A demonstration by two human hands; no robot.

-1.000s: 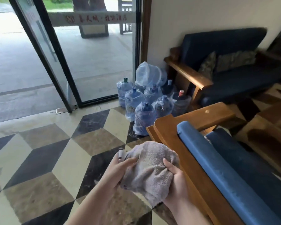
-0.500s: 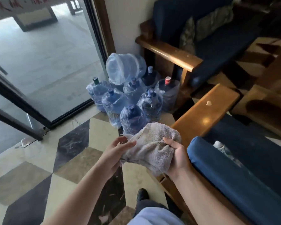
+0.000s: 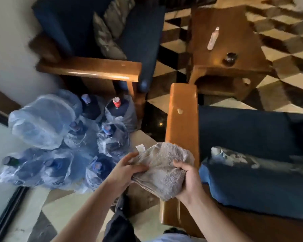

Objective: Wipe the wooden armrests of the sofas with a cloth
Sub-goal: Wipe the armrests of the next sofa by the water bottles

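At centre, blue-cushioned sofa [image 3: 252, 130], wooden armrest [image 3: 182, 117] running toward 12 o'clock. At 11 o'clock, second sofa's armrest [image 3: 93, 69]. At 9 o'clock, bagged water jugs [image 3: 59, 137]. Over the near armrest's end, bunched grey cloth [image 3: 164, 168], gripped by left hand [image 3: 128, 170] and right hand [image 3: 189, 180].

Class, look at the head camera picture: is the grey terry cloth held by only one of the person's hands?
No: the left hand and the right hand both grip the bunched grey terry cloth over the near wooden armrest.
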